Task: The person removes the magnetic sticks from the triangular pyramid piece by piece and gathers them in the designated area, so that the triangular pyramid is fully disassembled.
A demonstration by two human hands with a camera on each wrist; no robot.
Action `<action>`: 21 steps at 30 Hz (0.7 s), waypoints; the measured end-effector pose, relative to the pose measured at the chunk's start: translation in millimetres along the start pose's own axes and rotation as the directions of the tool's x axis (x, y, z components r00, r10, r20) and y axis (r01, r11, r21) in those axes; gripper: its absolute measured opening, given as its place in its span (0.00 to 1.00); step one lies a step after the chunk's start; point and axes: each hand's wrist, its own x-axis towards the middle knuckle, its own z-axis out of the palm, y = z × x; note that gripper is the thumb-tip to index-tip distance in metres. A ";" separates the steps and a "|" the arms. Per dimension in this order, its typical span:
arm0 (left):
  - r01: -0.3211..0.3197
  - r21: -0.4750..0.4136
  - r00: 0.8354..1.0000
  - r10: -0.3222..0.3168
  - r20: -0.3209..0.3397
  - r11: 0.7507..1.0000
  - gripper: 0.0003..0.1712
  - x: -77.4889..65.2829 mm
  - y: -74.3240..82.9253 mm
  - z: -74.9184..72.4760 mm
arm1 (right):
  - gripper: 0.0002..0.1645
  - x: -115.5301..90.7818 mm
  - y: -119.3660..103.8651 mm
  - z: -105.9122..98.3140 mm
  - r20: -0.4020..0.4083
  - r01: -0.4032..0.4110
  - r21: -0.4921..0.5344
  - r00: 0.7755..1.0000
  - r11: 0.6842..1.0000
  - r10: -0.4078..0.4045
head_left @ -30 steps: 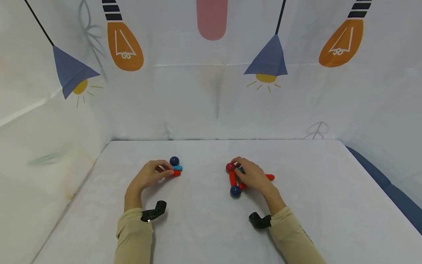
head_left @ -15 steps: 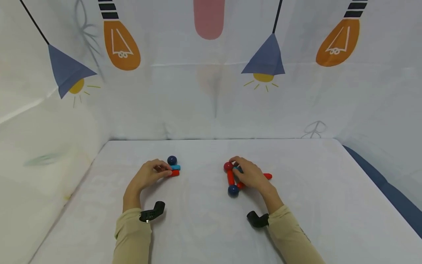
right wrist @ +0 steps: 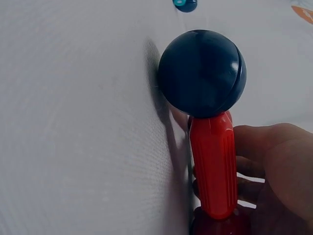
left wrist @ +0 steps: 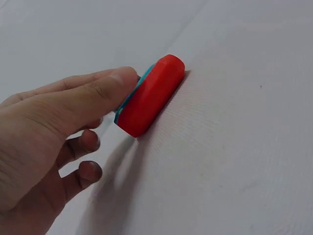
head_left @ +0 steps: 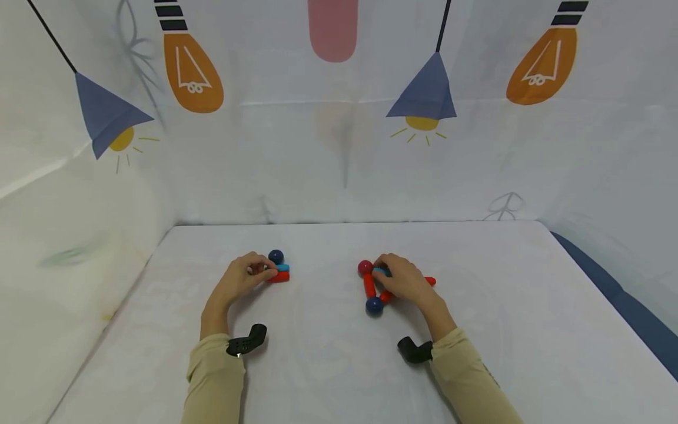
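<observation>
In the head view, my left hand (head_left: 241, 281) pinches a small light blue rod (head_left: 283, 268) between thumb and forefinger. A red rod (left wrist: 154, 95) lies alongside it, nearest the camera in the left wrist view. Just behind them sits a dark blue ball (head_left: 276, 257). My right hand (head_left: 405, 281) grips a joined ball-and-rod piece, its fingers around a light blue part (head_left: 381, 271). In that piece a red rod (right wrist: 213, 166) links a dark blue ball (right wrist: 201, 73) and a red ball (head_left: 365, 268). The hand hides some of its joints.
Another red rod (head_left: 430, 281) pokes out to the right of my right hand. The white cloth-covered table (head_left: 328, 353) reaches to a printed fabric backdrop (head_left: 296, 165). A black camera (head_left: 415, 350) is strapped on each wrist.
The head view has drifted slightly. My right forefinger has drawn a little away from the red ball. Beside my left thumb, more of the red rod shows.
</observation>
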 end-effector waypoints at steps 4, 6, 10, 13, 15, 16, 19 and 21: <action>-0.052 -0.013 0.996 0.051 -0.080 0.999 0.10 5.5 12.4 3.9 | 0.16 1.0 0.1 0.8 0.006 0.007 -0.002 1.000 1.000 -0.007; -0.112 -0.017 0.988 0.109 -0.108 0.994 0.10 12.4 24.8 13.2 | 0.15 1.4 0.3 1.4 0.009 0.018 -0.001 1.000 1.000 -0.018; -0.267 -0.024 0.962 0.265 -0.058 0.963 0.12 25.9 60.0 46.8 | 0.14 2.2 -1.0 3.2 0.014 0.057 0.008 0.998 0.998 -0.057; -0.321 -0.034 0.944 0.322 0.075 0.947 0.18 30.9 84.8 75.3 | 0.14 2.7 -0.9 4.3 0.015 0.118 0.014 0.993 0.993 -0.118; -0.319 -0.029 0.934 0.319 0.162 0.947 0.21 32.0 96.0 90.8 | 0.14 2.7 -0.4 4.9 0.018 0.161 0.019 0.987 0.987 -0.162; -0.318 -0.022 0.929 0.316 0.194 0.948 0.23 32.1 100.1 97.0 | 0.14 2.6 -0.1 5.2 0.018 0.183 0.020 0.983 0.983 -0.183; -0.324 -0.008 0.914 0.315 0.256 0.946 0.24 31.9 106.6 110.1 | 0.13 2.2 2.0 6.2 0.016 0.233 0.012 0.972 0.972 -0.233; -0.332 -0.012 0.908 0.323 0.269 0.943 0.24 31.0 107.8 114.4 | 0.12 2.1 3.1 6.8 0.012 0.252 0.009 0.968 0.968 -0.252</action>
